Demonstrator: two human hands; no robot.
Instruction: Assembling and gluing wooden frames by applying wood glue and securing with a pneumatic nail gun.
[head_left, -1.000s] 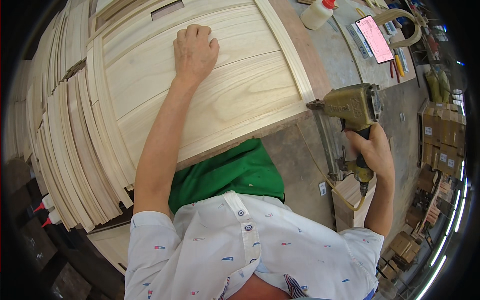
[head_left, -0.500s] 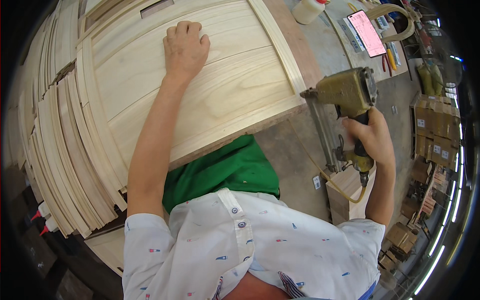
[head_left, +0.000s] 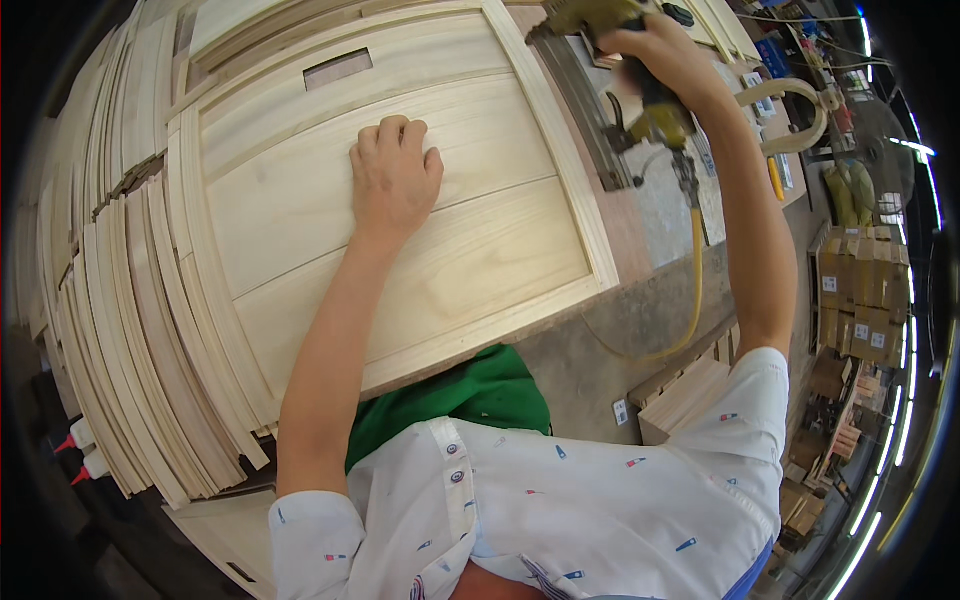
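A pale wooden frame panel (head_left: 470, 140), with a raised border and a rectangular cutout at its far end, lies in front of me. My left hand (head_left: 393, 180) rests on its boards with bent fingers, the thumb apart and nothing held. At the far right, my right hand (head_left: 668, 62) is wrapped round the handle of a worn, yellowish nail gun (head_left: 664, 124). Its nose is over the panel's right border near the far corner; whether it touches is unclear. A yellow air hose (head_left: 697, 270) hangs from the handle's base.
Stacked wooden strips (head_left: 135, 340) line the left side. Two white bottles with red tips (head_left: 90, 462) lie beyond them. A bent wooden loop (head_left: 808, 95) sits on the bench at right. Wooden blocks (head_left: 685, 395) stand below on the right, with cardboard boxes (head_left: 860, 290) farther off.
My right hand has carried the nail gun from the panel's near right corner to its far right side. The view has shifted; my left hand stays on the panel.
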